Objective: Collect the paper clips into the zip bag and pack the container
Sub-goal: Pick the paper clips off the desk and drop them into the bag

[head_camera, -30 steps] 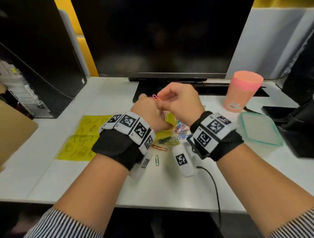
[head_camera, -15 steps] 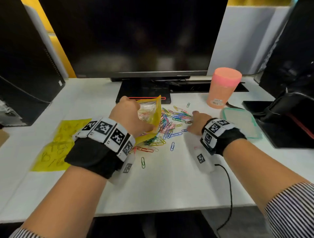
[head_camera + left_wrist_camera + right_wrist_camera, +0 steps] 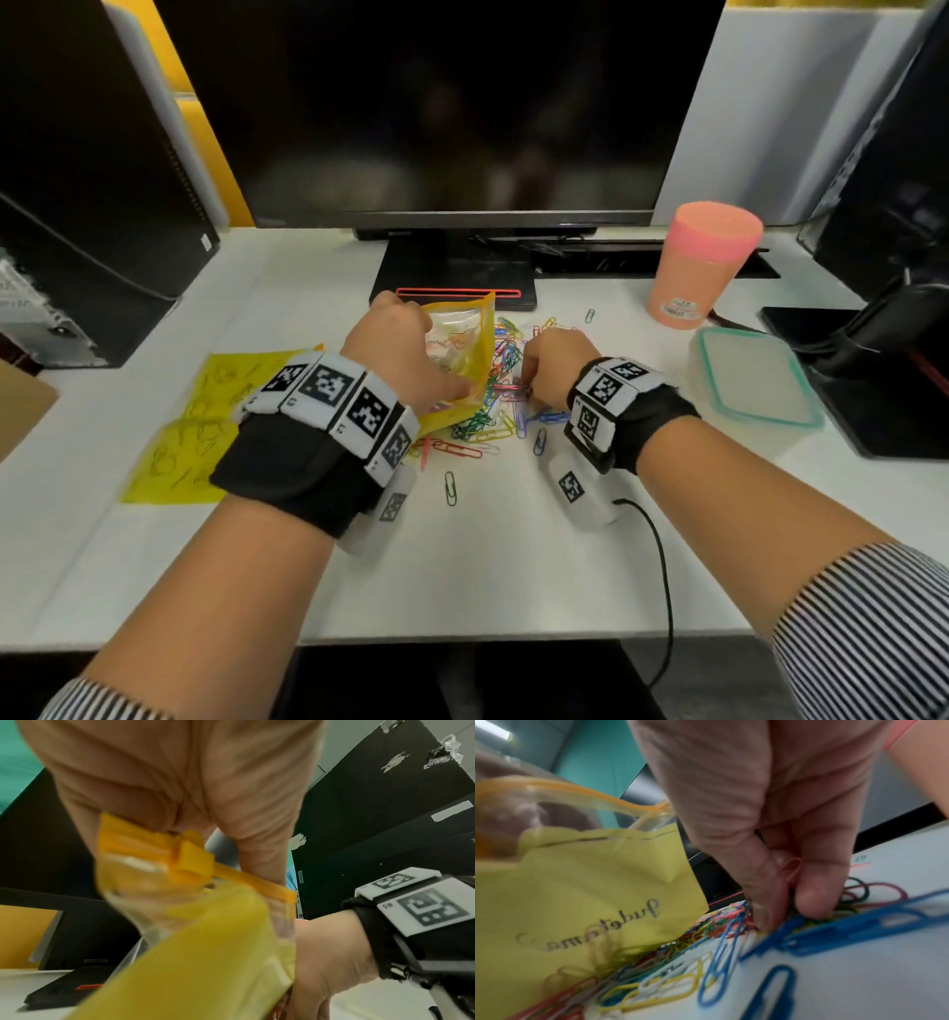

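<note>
My left hand (image 3: pixel 411 354) grips the top of a yellow zip bag (image 3: pixel 464 349) and holds it upright and open over the white desk. Its orange zipper slider (image 3: pixel 192 860) sits just under the fingers. A pile of coloured paper clips (image 3: pixel 490 419) lies right of the bag. My right hand (image 3: pixel 531 388) is down in the pile, thumb and forefinger (image 3: pixel 811 898) pinching a pink clip (image 3: pixel 791 870) among blue clips (image 3: pixel 834 931). The clear container with a teal-rimmed lid (image 3: pixel 755 383) stands shut at the right.
A pink lidded cup (image 3: pixel 703 264) stands behind the container. A yellow printed sheet (image 3: pixel 200 426) lies at the left. A monitor (image 3: pixel 436 113) and its base fill the back, with dark equipment on both sides. A black cable (image 3: pixel 662 575) runs off the front edge.
The right hand came down from the bag's mouth to the clip pile, then shifted left toward the bag and pinched a clip. The left hand lowered the bag and still holds it.
</note>
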